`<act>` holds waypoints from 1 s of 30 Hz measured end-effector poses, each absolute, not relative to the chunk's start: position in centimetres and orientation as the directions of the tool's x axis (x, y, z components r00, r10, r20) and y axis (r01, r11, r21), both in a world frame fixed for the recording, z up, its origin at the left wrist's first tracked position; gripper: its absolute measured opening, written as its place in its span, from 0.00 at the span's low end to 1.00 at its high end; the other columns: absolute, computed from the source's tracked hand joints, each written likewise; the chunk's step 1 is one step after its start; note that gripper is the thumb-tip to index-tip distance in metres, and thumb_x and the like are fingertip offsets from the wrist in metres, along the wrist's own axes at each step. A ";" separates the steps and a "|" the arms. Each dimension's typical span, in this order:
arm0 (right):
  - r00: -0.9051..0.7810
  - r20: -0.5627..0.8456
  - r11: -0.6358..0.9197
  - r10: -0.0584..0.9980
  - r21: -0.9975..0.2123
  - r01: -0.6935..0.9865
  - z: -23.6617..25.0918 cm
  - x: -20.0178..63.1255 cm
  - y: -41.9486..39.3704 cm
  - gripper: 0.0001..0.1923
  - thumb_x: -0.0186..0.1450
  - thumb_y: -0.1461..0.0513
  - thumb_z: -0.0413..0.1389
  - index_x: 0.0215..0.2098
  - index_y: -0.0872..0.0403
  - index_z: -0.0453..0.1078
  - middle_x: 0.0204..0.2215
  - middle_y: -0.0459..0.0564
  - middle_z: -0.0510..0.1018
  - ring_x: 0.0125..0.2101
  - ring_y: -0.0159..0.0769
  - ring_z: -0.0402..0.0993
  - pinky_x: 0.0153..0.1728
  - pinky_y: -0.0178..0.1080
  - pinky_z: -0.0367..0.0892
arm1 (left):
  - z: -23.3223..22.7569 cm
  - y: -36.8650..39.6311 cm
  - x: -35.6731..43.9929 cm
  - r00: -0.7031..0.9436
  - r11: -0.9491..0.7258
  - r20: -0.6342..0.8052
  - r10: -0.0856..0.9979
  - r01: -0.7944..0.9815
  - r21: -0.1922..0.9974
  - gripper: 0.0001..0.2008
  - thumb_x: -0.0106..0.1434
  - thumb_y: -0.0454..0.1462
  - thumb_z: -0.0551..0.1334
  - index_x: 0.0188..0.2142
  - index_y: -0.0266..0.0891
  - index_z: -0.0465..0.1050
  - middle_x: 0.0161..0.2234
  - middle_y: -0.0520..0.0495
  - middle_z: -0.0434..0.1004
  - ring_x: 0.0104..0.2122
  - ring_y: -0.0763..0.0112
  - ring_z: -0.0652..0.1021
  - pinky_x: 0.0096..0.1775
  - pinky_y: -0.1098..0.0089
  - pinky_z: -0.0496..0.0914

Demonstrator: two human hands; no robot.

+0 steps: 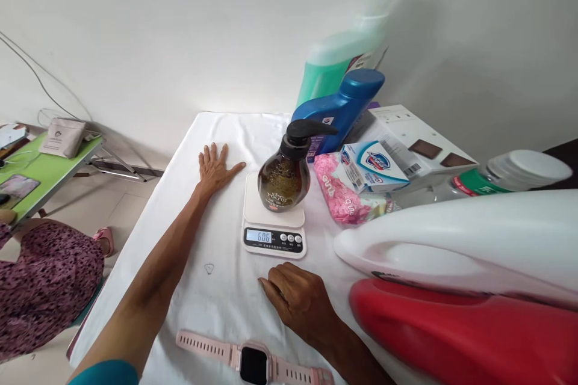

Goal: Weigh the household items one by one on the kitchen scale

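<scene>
A dark brown pump bottle (pixel 283 180) stands upright on a white digital kitchen scale (pixel 273 246), whose display reads 606. Left of the scale, my left hand (pixel 217 169) lies flat on the white cloth with its fingers spread, holding nothing. My right hand (pixel 300 301) rests closed in a loose fist just in front of the scale, its fingers curled under and no object showing in it. A pink smartwatch (pixel 253 363) lies stretched out on the cloth near the front edge, below my right hand.
Right of the scale stand a blue bottle (pixel 347 102), a blurred green jug (pixel 329 72), a soap box (pixel 374 165), a pink packet (pixel 341 192), a white box (pixel 419 132), and large white (pixel 474 240) and red (pixel 460 331) containers. At left, a person sits by a green table (pixel 54 165).
</scene>
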State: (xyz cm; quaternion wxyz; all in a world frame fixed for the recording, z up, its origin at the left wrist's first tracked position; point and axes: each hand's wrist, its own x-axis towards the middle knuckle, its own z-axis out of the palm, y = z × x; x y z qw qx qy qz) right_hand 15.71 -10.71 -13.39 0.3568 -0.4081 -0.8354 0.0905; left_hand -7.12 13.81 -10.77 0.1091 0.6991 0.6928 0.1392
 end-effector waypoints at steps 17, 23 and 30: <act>-0.383 0.525 0.626 0.760 -0.434 0.648 -13.7 15.7 -10.6 0.17 0.75 0.64 0.53 0.27 0.52 0.65 0.22 0.43 0.73 0.24 0.31 0.64 0.27 0.39 0.51 | -6.6 18.8 -13.1 -0.204 0.152 0.112 0.973 0.920 0.360 0.46 0.62 0.64 0.63 0.65 0.30 0.68 0.69 0.15 0.63 0.71 0.25 0.62 0.66 0.29 0.55; -0.399 0.396 0.553 0.827 -0.447 0.703 -13.7 15.6 -10.6 0.16 0.72 0.64 0.59 0.26 0.53 0.65 0.22 0.43 0.75 0.24 0.30 0.67 0.26 0.39 0.47 | -2.3 12.5 -7.8 0.290 -0.363 0.253 0.923 0.435 0.824 0.46 0.64 0.70 0.54 0.70 0.44 0.63 0.68 0.32 0.70 0.64 0.44 0.75 0.65 0.44 0.69; -0.446 0.316 0.545 0.837 -0.414 0.729 -13.4 15.4 -10.6 0.14 0.74 0.63 0.58 0.28 0.54 0.70 0.25 0.46 0.79 0.27 0.34 0.71 0.28 0.40 0.49 | -0.7 5.5 0.6 0.408 -0.442 0.252 0.878 0.487 0.753 0.37 0.47 0.53 0.81 0.51 0.40 0.74 0.44 0.44 0.84 0.43 0.56 0.83 0.43 0.60 0.79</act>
